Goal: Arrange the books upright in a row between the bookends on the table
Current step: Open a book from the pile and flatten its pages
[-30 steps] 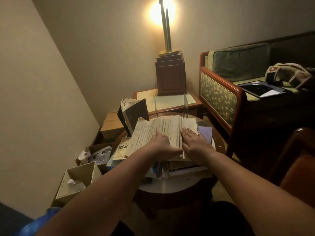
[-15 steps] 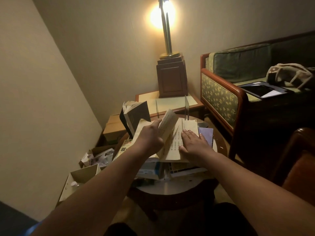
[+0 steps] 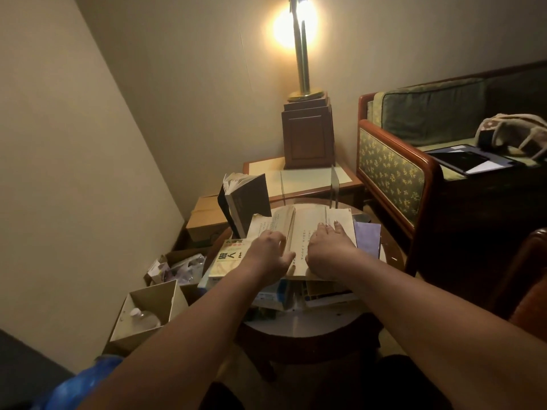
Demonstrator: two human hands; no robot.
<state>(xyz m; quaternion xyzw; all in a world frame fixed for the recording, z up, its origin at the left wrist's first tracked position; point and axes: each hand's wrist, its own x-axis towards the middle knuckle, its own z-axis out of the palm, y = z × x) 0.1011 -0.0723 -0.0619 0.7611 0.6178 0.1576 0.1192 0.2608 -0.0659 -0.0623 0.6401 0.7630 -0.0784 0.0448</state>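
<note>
Lamplit corner, round table (image 3: 310, 331) heaped with books (image 3: 228, 258), sofa (image 3: 390, 173) beside

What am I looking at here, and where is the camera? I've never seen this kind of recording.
There is no machine: a person wears one camera on the head, looking forward and down, so the two bare arms are their own. The left hand and right hand rest on an open book lying flat on a pile of books on the round table. The right hand lies flat on its page; whether the left hand's fingers curl round pages is unclear. A dark book stands upright at the left, and clear bookends stand just behind the open book.
</note>
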